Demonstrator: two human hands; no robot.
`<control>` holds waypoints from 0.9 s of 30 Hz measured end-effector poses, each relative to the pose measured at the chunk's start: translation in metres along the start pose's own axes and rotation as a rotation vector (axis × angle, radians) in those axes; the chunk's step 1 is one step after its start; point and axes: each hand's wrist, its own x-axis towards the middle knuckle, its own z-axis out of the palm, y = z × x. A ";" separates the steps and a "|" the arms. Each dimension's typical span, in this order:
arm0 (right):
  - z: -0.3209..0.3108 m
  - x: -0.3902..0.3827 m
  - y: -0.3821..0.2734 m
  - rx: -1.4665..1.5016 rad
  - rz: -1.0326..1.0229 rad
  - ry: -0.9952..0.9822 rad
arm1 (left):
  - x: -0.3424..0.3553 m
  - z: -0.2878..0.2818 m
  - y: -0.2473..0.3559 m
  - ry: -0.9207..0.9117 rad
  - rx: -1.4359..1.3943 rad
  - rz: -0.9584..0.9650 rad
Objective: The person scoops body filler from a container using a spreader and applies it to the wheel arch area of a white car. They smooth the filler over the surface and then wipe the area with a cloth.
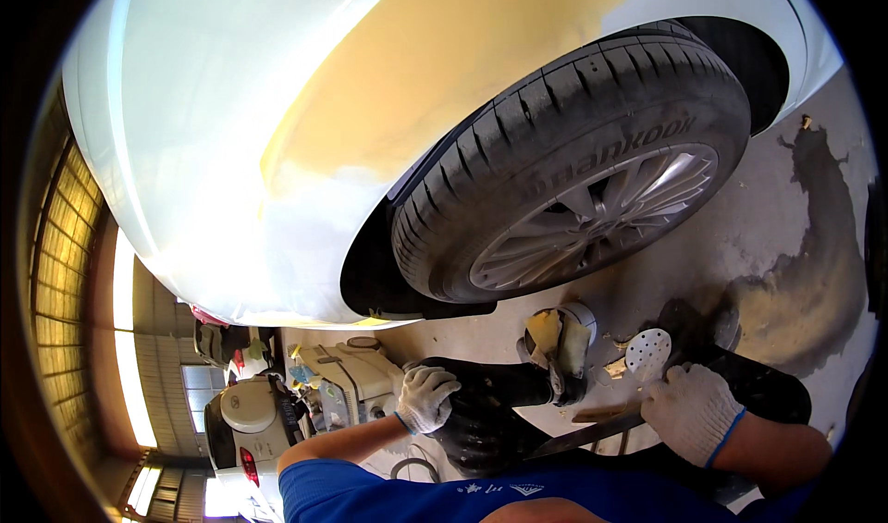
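While the head camera looks down past a blue shirt (pixel 398 497), both hands show in white knit gloves with blue cuffs. Left hand (pixel 426 398) is curled closed over the top of a black knee (pixel 490 389), fingers wrapped on the dark trouser cloth. Right hand (pixel 692 410) rests knuckles-up on the other black leg (pixel 763 389); whether it grips anything underneath, I cannot tell. Just beyond its knuckles sits a white perforated sanding disc (pixel 647 351), round, holes showing, touching or almost touching the glove. Between the two hands, on the concrete floor (pixel 786 199), a yellow-smeared filler can (pixel 560 336). Above: a white car body panel (pixel 231 107) carrying a broad tan filler patch (pixel 435 70), and a black tyre on a silver alloy wheel (pixel 592 218). Lower left, well apart, another white car (pixel 254 412).
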 end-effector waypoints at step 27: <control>0.003 0.000 -0.002 0.022 -0.004 0.110 | -0.001 0.002 0.000 0.020 0.003 0.016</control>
